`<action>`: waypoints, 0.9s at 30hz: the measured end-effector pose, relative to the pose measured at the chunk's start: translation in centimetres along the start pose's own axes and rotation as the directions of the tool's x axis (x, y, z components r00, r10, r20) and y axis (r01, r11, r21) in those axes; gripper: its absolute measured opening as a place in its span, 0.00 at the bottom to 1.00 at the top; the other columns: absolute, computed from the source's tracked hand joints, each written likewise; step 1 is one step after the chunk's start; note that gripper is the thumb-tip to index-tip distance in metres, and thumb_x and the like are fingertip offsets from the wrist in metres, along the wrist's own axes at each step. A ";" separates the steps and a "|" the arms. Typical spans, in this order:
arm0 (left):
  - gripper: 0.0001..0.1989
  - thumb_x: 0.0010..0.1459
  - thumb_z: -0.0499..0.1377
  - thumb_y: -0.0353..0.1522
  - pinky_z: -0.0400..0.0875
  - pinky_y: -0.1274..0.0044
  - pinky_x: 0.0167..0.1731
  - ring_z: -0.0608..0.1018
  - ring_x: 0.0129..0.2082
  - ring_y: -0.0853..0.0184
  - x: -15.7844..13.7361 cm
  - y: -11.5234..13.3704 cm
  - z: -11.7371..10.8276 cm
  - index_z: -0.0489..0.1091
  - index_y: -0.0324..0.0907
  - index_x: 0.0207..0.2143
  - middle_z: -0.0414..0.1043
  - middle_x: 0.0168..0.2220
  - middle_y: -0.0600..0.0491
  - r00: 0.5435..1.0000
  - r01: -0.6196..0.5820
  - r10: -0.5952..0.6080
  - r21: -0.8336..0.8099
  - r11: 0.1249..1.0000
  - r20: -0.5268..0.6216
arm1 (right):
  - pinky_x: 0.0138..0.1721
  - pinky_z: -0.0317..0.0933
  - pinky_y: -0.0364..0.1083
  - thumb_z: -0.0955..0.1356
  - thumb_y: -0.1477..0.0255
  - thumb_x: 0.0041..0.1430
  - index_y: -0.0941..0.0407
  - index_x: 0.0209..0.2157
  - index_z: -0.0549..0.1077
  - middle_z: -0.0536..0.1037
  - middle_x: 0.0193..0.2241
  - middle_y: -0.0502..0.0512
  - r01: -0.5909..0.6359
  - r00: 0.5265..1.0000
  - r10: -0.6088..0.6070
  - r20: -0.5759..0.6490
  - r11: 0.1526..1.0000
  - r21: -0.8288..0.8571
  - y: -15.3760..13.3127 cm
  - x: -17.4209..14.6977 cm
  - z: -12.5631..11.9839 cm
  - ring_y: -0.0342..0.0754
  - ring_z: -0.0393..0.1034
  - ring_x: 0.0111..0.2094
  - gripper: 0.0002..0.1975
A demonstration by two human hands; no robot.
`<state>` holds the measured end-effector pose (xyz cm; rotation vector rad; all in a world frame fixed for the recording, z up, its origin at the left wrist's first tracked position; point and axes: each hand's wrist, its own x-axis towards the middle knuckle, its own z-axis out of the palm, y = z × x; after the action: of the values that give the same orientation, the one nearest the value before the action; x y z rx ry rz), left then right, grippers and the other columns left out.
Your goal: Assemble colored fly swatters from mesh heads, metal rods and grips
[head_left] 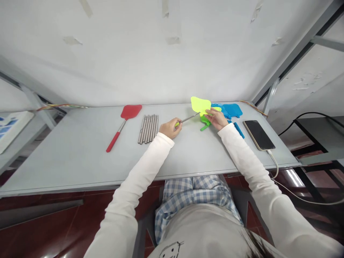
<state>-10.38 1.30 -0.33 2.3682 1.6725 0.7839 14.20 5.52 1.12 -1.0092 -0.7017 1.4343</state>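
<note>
My left hand (170, 128) is closed round a yellow-green grip (177, 124). A thin metal rod (189, 118) runs from that grip up to the right. Its far end meets the neck of a bright yellow fly swatter head (201, 104), but I cannot tell whether the two are joined. Fingers of my right hand (216, 118) pinch this head near its neck. Under and beside that hand lie green swatter parts (204, 127), partly covered. Blue swatter heads (232, 110) lie just behind, and blue grips (239, 130) are by my right wrist.
Left of my hands, several metal tubes (148, 129) lie side by side. Farther left is a red fly swatter (129, 112) with its handle attached. A phone (259, 134) with a white cable (274, 160) lies at the right. The wall (150, 64) rises behind the grey table (80, 157).
</note>
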 end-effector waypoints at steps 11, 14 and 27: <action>0.12 0.61 0.50 0.39 0.62 0.76 0.31 0.77 0.36 0.66 0.0 0.1 0.1 0.70 0.46 0.42 0.77 0.37 0.54 0.999 0.051 -0.052 0.035 0.998 0.006 | 0.54 0.67 0.45 0.70 0.77 0.47 0.52 0.34 0.70 0.79 0.41 0.47 0.161 0.987 -0.161 0.007 0.987 -0.015 0.6 -0.2 0.0 0.43 0.72 0.48 0.11; 0.12 0.61 0.50 0.39 0.62 0.76 0.31 0.77 0.37 0.65 0.1 0.1 0.1 0.69 0.46 0.42 0.77 0.37 0.54 0.998 0.067 -0.068 0.047 0.997 0.016 | 0.55 0.66 0.47 0.71 0.76 0.45 0.51 0.35 0.70 0.79 0.41 0.47 0.165 0.985 -0.164 0.043 0.986 -0.013 0.9 -0.2 -0.1 0.45 0.72 0.48 0.13; 0.13 0.61 0.50 0.38 0.63 0.76 0.33 0.77 0.39 0.65 0.2 0.2 -0.1 0.70 0.47 0.43 0.78 0.38 0.54 0.994 0.112 -0.112 0.051 0.992 -0.001 | 0.52 0.69 0.46 0.73 0.75 0.43 0.50 0.38 0.70 0.79 0.42 0.47 0.151 0.988 -0.149 0.041 0.988 -0.032 1.6 -0.3 -0.2 0.45 0.73 0.47 0.17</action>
<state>-10.25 1.36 -0.10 2.2835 1.8276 0.7285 13.62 5.02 -0.31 -0.9373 -0.8166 1.3174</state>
